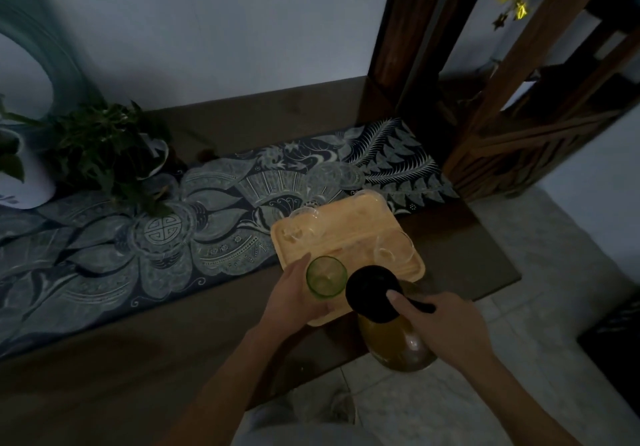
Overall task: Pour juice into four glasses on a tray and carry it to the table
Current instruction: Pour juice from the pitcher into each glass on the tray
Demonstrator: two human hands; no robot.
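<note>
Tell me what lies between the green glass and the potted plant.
In the head view, only the left hand, then patterned cloth, lies between the green glass and the potted plant.

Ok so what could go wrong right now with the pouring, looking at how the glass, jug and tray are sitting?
The tray juts past the counter's front edge, so pressure on its near end might tip it. The left hand holds the green glass beside the jug, gripped by the right hand; the black lid hides the spout, and dim light makes overfilling likely.
</note>
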